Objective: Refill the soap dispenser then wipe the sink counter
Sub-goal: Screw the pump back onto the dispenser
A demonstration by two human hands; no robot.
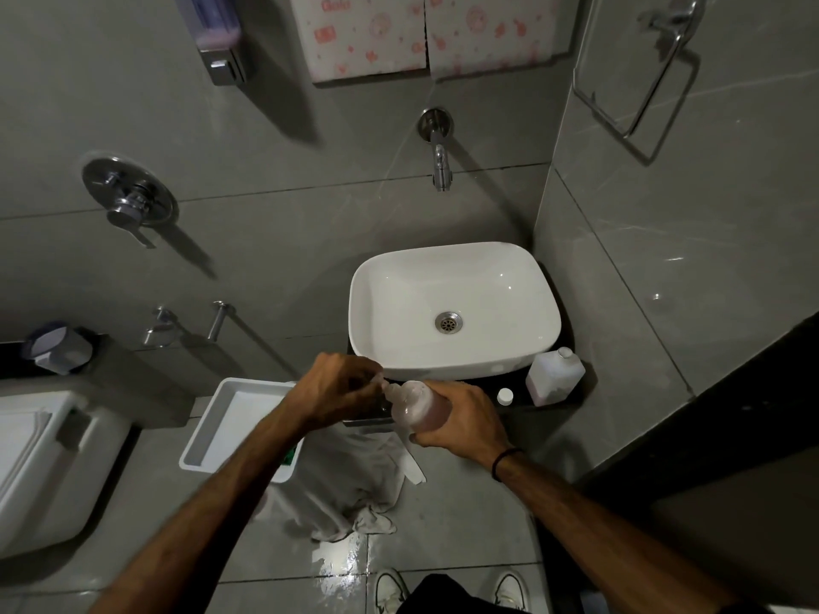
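One white sink basin [452, 303] sits on the dark counter [514, 407], a white refill jug [555, 378] and its loose cap [505, 395] beside it. Over the counter's front edge, the right hand [465, 421] grips the soap bottle [416, 405]; the left hand [341, 385] pinches its nozzle.

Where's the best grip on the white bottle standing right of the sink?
Grip the white bottle around its flat-sided body, coming from the front right. It stands upright and uncapped on the counter, the basin crowding its left, so probably keep it level.
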